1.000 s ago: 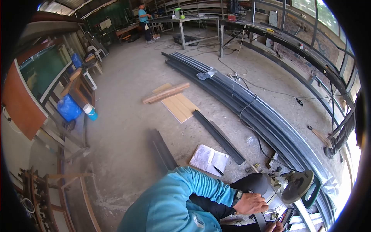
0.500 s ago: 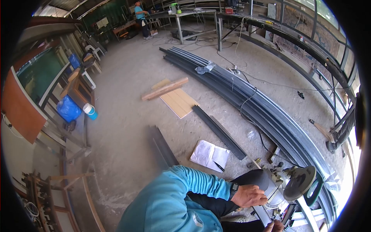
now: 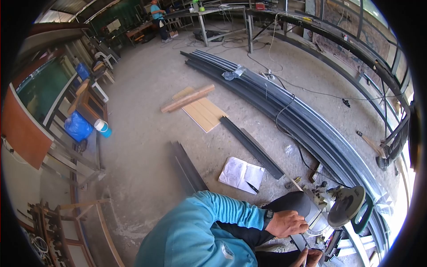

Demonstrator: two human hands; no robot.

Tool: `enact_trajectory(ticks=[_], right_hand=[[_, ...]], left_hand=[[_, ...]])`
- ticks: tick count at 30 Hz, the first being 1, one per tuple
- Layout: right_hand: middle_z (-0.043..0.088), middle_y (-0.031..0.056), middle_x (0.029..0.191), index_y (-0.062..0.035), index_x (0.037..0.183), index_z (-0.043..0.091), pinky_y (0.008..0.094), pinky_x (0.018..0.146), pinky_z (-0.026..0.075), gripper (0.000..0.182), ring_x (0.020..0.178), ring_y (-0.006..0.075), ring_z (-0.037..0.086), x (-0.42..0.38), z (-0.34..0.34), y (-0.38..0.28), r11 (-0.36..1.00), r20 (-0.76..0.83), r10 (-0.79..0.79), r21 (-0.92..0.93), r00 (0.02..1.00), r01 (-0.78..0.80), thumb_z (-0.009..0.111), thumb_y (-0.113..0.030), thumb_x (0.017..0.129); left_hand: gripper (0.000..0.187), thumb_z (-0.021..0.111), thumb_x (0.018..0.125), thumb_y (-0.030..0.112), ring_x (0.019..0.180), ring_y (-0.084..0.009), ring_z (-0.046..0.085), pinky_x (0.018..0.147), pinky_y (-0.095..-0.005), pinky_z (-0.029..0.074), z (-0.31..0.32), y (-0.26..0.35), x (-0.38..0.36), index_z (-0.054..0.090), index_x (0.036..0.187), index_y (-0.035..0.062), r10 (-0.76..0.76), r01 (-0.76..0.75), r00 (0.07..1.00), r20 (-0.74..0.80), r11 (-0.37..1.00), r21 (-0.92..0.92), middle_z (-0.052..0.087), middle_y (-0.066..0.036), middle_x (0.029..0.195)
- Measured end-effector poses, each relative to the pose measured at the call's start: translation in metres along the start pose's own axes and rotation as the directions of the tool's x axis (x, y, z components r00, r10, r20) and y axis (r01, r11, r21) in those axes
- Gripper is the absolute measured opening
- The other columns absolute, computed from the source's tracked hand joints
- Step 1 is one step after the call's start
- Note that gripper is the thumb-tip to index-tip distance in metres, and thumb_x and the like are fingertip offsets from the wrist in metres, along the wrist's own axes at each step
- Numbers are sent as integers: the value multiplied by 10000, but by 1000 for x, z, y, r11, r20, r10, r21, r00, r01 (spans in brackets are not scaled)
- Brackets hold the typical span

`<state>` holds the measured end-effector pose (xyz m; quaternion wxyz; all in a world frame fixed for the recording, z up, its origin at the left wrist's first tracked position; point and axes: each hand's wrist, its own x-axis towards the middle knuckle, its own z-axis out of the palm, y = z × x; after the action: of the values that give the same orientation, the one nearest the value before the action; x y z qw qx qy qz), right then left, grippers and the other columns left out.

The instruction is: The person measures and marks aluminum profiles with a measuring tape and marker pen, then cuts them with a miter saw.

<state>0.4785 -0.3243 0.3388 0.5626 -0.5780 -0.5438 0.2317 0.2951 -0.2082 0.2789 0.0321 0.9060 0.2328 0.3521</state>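
Observation:
My left hand (image 3: 288, 223), in a blue sleeve with a dark wristwatch, rests with curled fingers on a grey steel bar (image 3: 297, 241) beside a cut-off saw (image 3: 344, 205). The saw's round disc faces me, with a green guard at its right. At the bottom edge my right hand (image 3: 312, 256) is only partly in view, its fingers curled around the bar's near end. My dark trouser knee (image 3: 293, 202) sits just behind my left hand.
An open notebook (image 3: 240, 174) with a pen lies on the concrete floor. Loose short steel sections (image 3: 251, 147) (image 3: 187, 167), a long pile of dark profiles (image 3: 302, 124), cables, wooden boards (image 3: 202, 111) and a blue bucket (image 3: 103, 128) surround me. Another person (image 3: 156, 15) stands far back by a workbench.
My right hand has come further into view at the bottom edge. My left hand stays on the bar by the saw, and the whole view has dipped slightly.

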Motion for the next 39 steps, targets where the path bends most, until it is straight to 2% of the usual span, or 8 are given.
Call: enact_trajectory(ticks=[12,13,22,25,28,31,37,39], right_hand=[[557,65,628,-40,746,555,340,523,422,356,553,176,490,9,11,-20,959,-133,-187,-240,973,151,789,-202,961],[585,74,662,-30,796,573,344,526,432,311,564,172,500,7,3,-19,975,-52,-70,-216,996,57,796,-179,952],[575,62,674,-42,809,573,335,577,443,284,597,176,504,4,5,-18,989,-68,30,-146,997,-39,791,-173,936],[558,87,780,33,977,563,273,654,400,249,740,134,512,-12,-18,44,974,51,88,-214,995,-75,652,-194,1025],[564,60,678,-47,815,572,345,590,444,279,606,180,497,8,8,-27,990,-41,-8,-140,999,3,783,-180,941],[578,71,709,-45,806,570,346,628,449,283,663,187,527,7,7,-30,984,-50,77,-156,996,-84,764,-187,956],[631,89,828,20,1027,605,339,655,492,206,721,180,557,-8,-6,10,1000,-105,8,1,994,-8,781,-33,934],[636,93,840,22,1054,606,340,654,498,210,719,180,559,-8,-6,16,999,-51,-20,-28,999,19,775,-21,937]], left_hand=[[138,592,905,208,880,-174,615,704,-318,476,-4,6,4,605,961,83,-79,78,996,37,997,29,580,-10,863],[139,591,906,210,879,-174,614,704,-318,474,-3,7,4,604,963,84,-80,80,996,35,997,25,582,-10,865],[298,599,916,200,946,-208,620,725,-352,475,-1,0,0,612,1140,5,-64,76,988,139,993,-87,631,-66,1007],[313,612,895,192,953,-211,624,727,-349,479,-4,2,2,613,1148,8,-73,86,983,170,994,-69,632,-66,1014],[259,613,885,185,926,-205,625,719,-341,481,-7,2,2,605,1094,33,-95,104,984,152,994,-46,619,-50,965],[148,593,899,197,870,-194,623,698,-336,483,0,7,10,584,981,74,-66,69,997,38,994,-79,589,-23,868],[317,624,862,161,969,-232,630,746,-365,489,-8,0,6,599,1140,12,-98,147,957,271,975,-166,636,-79,1007],[194,609,876,175,902,-213,621,717,-345,480,-9,2,6,584,1023,52,-83,92,990,111,993,-78,593,-52,913]])
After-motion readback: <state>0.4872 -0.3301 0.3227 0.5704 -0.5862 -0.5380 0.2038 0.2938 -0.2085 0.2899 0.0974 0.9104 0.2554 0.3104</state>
